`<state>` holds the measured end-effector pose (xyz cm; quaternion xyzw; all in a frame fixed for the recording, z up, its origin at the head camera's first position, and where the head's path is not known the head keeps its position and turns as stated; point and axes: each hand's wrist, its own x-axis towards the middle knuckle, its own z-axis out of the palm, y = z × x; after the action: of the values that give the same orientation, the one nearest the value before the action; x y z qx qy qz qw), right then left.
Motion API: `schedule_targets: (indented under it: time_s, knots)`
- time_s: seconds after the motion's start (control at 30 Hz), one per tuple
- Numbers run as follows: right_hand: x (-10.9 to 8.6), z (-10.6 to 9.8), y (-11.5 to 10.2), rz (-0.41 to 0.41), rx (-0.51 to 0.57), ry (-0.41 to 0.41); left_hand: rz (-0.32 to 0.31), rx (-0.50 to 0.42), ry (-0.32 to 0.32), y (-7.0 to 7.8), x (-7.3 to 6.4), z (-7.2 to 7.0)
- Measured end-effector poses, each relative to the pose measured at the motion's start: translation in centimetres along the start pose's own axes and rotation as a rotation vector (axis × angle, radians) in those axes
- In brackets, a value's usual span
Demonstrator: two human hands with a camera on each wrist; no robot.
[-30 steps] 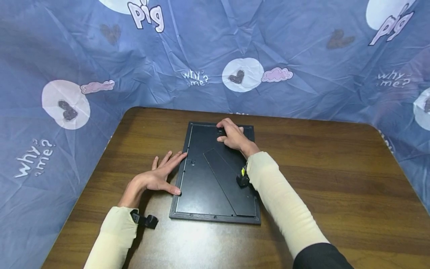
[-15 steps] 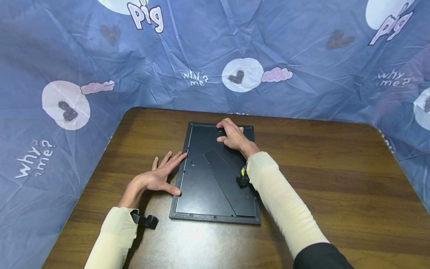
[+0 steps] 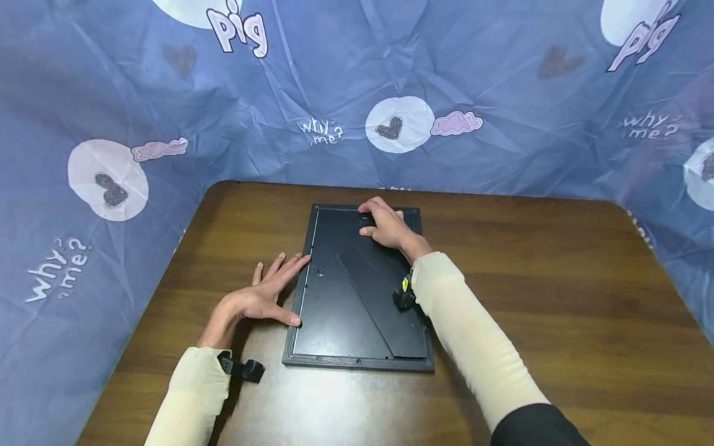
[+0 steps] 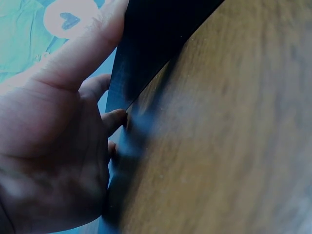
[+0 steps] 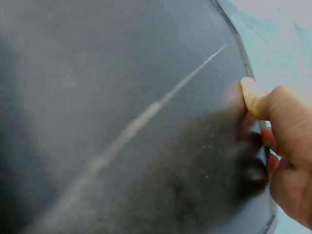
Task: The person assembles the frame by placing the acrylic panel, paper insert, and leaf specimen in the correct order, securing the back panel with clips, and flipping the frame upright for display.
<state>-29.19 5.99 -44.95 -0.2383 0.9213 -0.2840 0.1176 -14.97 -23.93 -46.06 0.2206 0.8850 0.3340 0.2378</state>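
Note:
A black picture frame (image 3: pixel 357 362) lies with its back up on the table, with a slanted stand leg (image 3: pixel 385 310) flat against its backing board (image 3: pixel 329 316). My left hand (image 3: pixel 259 300) rests along the frame's left edge, thumb and fingers spread and fairly straight. Close to the far edge, my right hand (image 3: pixel 387 226) bends its fingers around a small metal hanger (image 3: pixel 365 219), the thumb on the backing. In the right wrist view, the right thumb (image 5: pixel 256 100) touches the board near its rim, and the other fingers curl at the edge. Their exact contact is partly hidden.
The brown wooden table (image 3: pixel 535 297) extends to both sides of the frame. A blue printed cloth (image 3: pixel 474 62) hangs behind and to the left of it. Another small hanger (image 3: pixel 320 271) sits on the backing near the left edge.
The head view has shifted slightly. Both hands and the picture frame keep nearly the same places.

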Motion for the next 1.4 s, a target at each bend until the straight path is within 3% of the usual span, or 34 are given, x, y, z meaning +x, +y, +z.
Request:
schedule_targets:
  time_s: [0.3,0.57,0.87,1.4]
  knots:
    - [-0.7,-0.6,0.6,-0.005,0.084,-0.008,-0.006,0.022,-0.012,0.2,0.2,0.0]
    - [-1.6,-2.3,1.4,-0.024,0.178,0.035,-0.011,0.027,-0.006,0.0,-0.1,-0.1]
    - [-3.5,-3.3,3.1,0.009,0.157,0.077,-0.016,0.023,-0.004,-0.3,-0.2,0.0]
    - [-7.8,-3.8,5.7,0.071,0.154,0.058,-0.014,0.017,-0.003,-0.2,-0.1,0.1]
